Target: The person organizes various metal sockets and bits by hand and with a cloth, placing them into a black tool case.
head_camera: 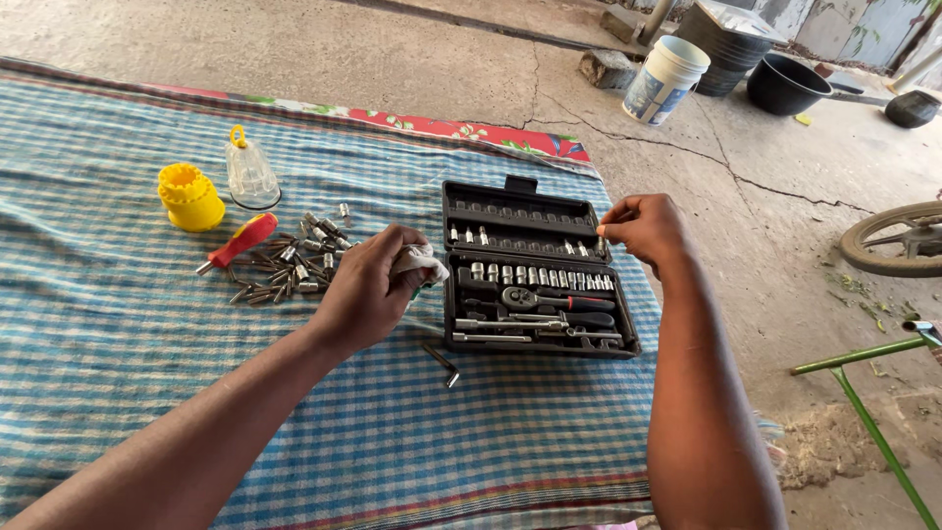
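Note:
An open black socket-set case (pixel 535 270) lies on a blue checked cloth (pixel 118 324). Its lower half holds a row of sockets and a ratchet wrench (pixel 549 299). My left hand (pixel 368 290) is closed around a crumpled white rag (pixel 422 260), just left of the case. My right hand (pixel 643 226) pinches a small metal bit (pixel 601 240) over the right end of the case lid. A bent hex key (pixel 442 361) lies on the cloth below the case.
Several loose bits and sockets (pixel 294 260) lie scattered left of my left hand, beside a red-handled screwdriver (pixel 238 240), a yellow holder (pixel 189 196) and a clear plastic cover (pixel 251 175). On the cracked concrete floor stand a white bucket (pixel 664 80) and black tubs (pixel 785 83). A wheel (pixel 898 240) is at right.

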